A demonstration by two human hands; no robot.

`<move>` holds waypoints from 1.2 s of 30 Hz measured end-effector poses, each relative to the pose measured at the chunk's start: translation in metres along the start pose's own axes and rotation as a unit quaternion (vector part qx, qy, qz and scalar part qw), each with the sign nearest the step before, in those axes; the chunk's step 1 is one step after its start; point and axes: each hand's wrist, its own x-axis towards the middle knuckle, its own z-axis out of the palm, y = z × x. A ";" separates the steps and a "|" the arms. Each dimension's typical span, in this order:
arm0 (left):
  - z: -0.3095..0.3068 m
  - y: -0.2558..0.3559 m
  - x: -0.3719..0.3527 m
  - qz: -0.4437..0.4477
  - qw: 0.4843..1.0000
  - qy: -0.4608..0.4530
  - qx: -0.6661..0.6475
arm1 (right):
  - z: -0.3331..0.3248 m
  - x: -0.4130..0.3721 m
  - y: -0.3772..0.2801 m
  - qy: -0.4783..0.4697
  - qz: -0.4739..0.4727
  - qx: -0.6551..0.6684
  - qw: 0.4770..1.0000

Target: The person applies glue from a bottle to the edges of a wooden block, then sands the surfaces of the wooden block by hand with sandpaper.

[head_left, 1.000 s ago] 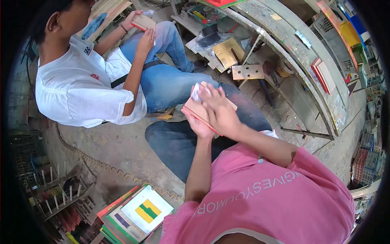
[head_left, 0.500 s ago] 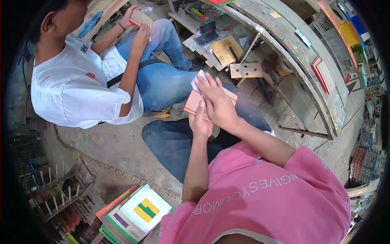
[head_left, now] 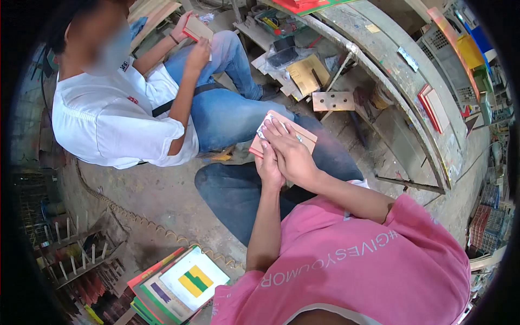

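Observation:
A small tan wooden board (head_left: pixel 307 138) with red edges rests over my lap. My left hand (head_left: pixel 269 169) grips it at the near edge, thumb on top and the other fingers hidden beneath. Pressed on the board's face, my right hand (head_left: pixel 292 156) holds a folded white sheet (head_left: pixel 264 128) with dark print under its fingers. The sheet pokes out past the fingertips near the board's left end. Both hands touch each other at the thumb side.
At the left sits a person (head_left: pixel 119 114) in a white shirt holding a similar board (head_left: pixel 198 28). A long curved bench (head_left: pixel 390 59) bears red-edged boards (head_left: pixel 431 108). Painted panels (head_left: pixel 189 279) lean at the lower left beside a coiled hose (head_left: pixel 146 221) and a pegged rack (head_left: pixel 81 262).
My right hand has slid the white sheet down flat onto the board, and its fingers are lower and flatter. The view has shifted slightly, and the other person's head has turned.

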 end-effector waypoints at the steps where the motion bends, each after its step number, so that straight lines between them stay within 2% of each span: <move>1: 0.003 -0.001 -0.003 0.016 1.000 0.007 0.011 | -0.003 0.005 0.004 0.000 0.006 -0.002 1.000; 3: 0.005 -0.008 -0.004 -0.002 1.000 -0.004 -0.021 | -0.009 0.015 0.016 0.003 0.026 -0.005 1.000; 5: 0.002 -0.010 -0.007 -0.002 0.999 0.016 0.032 | 0.000 0.009 0.015 0.023 0.079 0.017 0.996; 6: -0.001 -0.009 -0.008 -0.008 0.999 0.034 -0.007 | 0.010 -0.012 0.005 0.022 0.078 0.035 0.996; 8: -0.007 -0.008 0.000 0.013 0.999 0.021 0.023 | 0.007 -0.030 -0.005 -0.011 0.028 0.054 0.998; 9: -0.009 -0.009 -0.002 0.029 0.998 0.019 0.058 | 0.004 -0.022 0.001 -0.012 0.029 0.052 0.998; 11: -0.002 -0.011 -0.003 0.038 0.998 0.028 0.044 | 0.004 0.007 0.021 0.019 0.063 0.000 0.998; 13: -0.010 -0.008 -0.006 -0.008 1.000 0.020 -0.010 | 0.009 -0.001 0.009 0.044 0.080 0.003 0.996; 15: -0.007 -0.003 -0.003 0.014 0.999 0.040 0.024 | 0.009 -0.023 -0.010 0.004 0.015 0.003 1.000; 17: -0.005 -0.005 -0.003 0.028 0.999 0.015 0.006 | 0.006 -0.012 0.004 -0.013 0.009 0.014 1.000; 19: -0.005 -0.010 -0.007 0.029 0.999 0.026 0.004 | 0.000 0.020 0.019 0.032 0.053 0.000 0.998; 20: -0.006 -0.009 -0.010 0.027 0.999 0.033 0.006 | -0.001 0.019 0.010 0.043 0.038 -0.021 0.998; 21: -0.005 -0.005 -0.009 0.026 0.999 0.037 0.007 | 0.003 0.001 0.005 0.033 0.019 -0.049 0.998; 23: -0.009 -0.003 -0.004 0.028 0.999 0.033 0.019 | 0.009 -0.036 -0.004 -0.018 0.003 -0.011 1.000; 25: 0.002 -0.005 -0.007 0.044 0.999 0.017 0.022 | -0.003 -0.015 0.011 -0.036 0.004 0.008 0.999; 27: 0.003 -0.006 -0.013 0.038 0.999 -0.001 0.025 | -0.005 0.010 0.021 0.041 0.088 0.003 0.995; 28: -0.002 -0.006 -0.015 0.034 0.999 0.023 0.034 | -0.008 0.004 0.007 0.025 0.111 -0.014 0.993; 29: -0.003 -0.007 -0.010 0.040 0.998 0.045 0.036 | 0.003 -0.022 0.007 0.029 0.055 -0.049 0.997; 31: 0.003 -0.002 -0.003 0.052 0.997 0.040 0.051 | -0.001 -0.035 -0.007 0.009 0.026 0.004 1.000; 33: 0.008 -0.007 -0.003 0.056 0.998 0.014 0.017 | -0.004 -0.011 0.011 -0.002 0.037 -0.009 0.999; 35: 0.006 -0.009 -0.009 0.056 0.997 0.029 0.042 | -0.001 0.009 0.016 0.070 0.082 -0.012 0.994; 36: 0.002 -0.004 -0.010 0.053 0.997 0.040 0.038 | 0.000 -0.009 0.010 0.035 0.079 -0.005 0.996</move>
